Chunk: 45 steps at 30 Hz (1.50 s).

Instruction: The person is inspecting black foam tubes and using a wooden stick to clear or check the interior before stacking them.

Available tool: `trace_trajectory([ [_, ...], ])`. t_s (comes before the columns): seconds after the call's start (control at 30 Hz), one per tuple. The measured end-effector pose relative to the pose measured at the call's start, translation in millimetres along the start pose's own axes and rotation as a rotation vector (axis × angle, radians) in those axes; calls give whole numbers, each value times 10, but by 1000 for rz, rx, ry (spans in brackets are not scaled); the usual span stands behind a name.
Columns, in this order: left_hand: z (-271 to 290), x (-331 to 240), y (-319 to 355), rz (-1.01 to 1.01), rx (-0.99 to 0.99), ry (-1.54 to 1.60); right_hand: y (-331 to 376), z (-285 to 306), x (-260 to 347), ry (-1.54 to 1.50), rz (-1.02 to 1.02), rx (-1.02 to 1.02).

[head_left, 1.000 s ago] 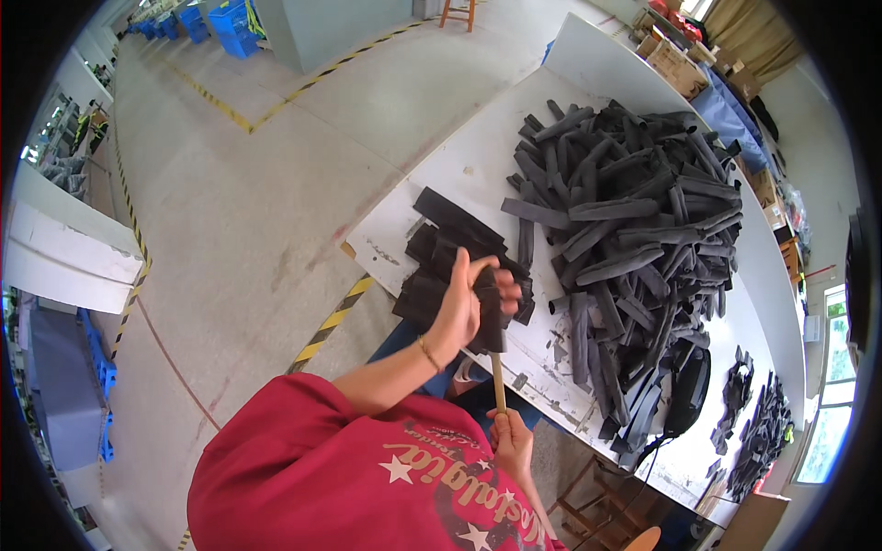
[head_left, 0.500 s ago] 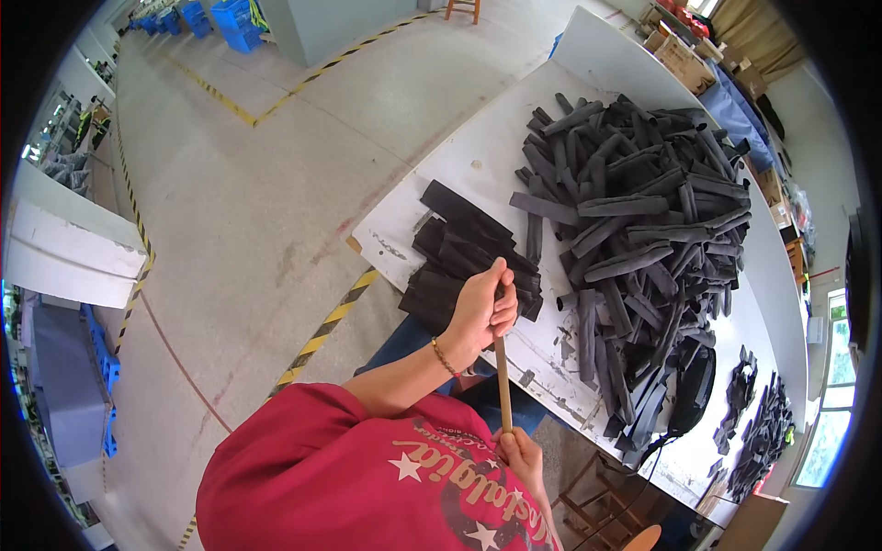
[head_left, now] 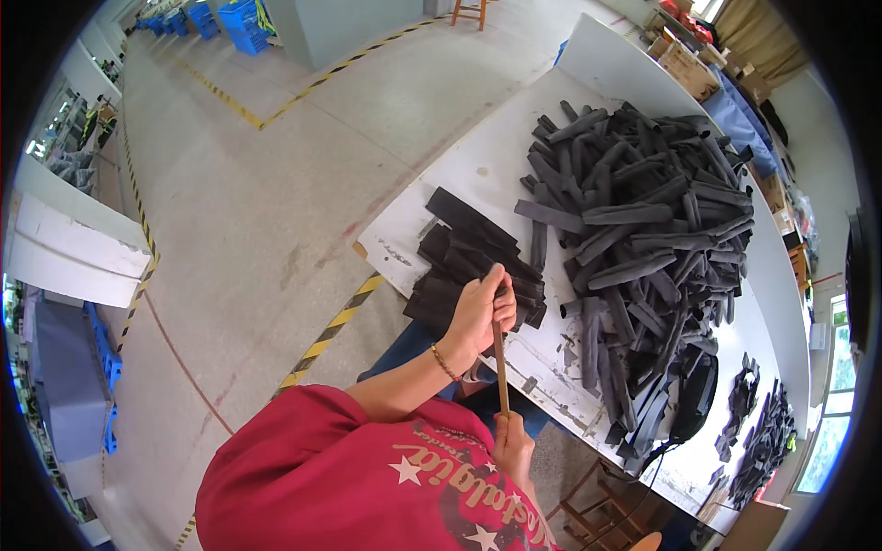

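Note:
A thin brown wooden stick (head_left: 502, 376) runs between my two hands in front of my chest. My left hand (head_left: 476, 317) is closed around its far end, over the near edge of the table. Something dark shows at the fingers there, too small to make out. Lower down, my right hand (head_left: 514, 443) grips the near end of the stick. Just beyond my left hand lies a stack of flat black fabric strips (head_left: 467, 220), partly hidden by that hand. To the right rises a large heap of dark grey fabric tubes (head_left: 634, 216).
The white table (head_left: 487, 147) has a raised panel (head_left: 602, 55) along its far side. A black bag-like item (head_left: 695, 395) and black scraps (head_left: 767, 441) lie at its right. Below stands a wooden stool (head_left: 602, 510). Yellow-black tape (head_left: 331, 331) marks the floor at left.
My right hand has moved slightly up toward my left hand, with the stick tilting a little. My left hand keeps its grip. The whole view has shifted slightly.

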<state>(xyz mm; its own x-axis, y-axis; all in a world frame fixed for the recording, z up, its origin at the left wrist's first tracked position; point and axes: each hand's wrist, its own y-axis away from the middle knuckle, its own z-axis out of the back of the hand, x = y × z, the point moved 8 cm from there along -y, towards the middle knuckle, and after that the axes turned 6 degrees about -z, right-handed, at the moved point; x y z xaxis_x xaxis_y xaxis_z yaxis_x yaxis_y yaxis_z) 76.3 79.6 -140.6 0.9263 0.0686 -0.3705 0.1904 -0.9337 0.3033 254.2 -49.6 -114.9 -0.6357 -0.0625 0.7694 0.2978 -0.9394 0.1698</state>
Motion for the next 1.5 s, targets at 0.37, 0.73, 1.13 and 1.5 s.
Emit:
trace_trajectory([
  [0.37, -131, -657, 14, -372, -144, -226, 92, 324, 38, 153, 201, -286],
  [0.73, -218, -837, 444, -857, -45, -1016, -71, 429, 171, 338, 240, -373],
  [1.13, -470, -806, 432, -1017, 298, -1415, -53, 412, 168, 378, 261, -400],
  [1.5, -246, -595, 25, -1042, 263, -1516, -20, 329, 92, 208, 137, -246],
])
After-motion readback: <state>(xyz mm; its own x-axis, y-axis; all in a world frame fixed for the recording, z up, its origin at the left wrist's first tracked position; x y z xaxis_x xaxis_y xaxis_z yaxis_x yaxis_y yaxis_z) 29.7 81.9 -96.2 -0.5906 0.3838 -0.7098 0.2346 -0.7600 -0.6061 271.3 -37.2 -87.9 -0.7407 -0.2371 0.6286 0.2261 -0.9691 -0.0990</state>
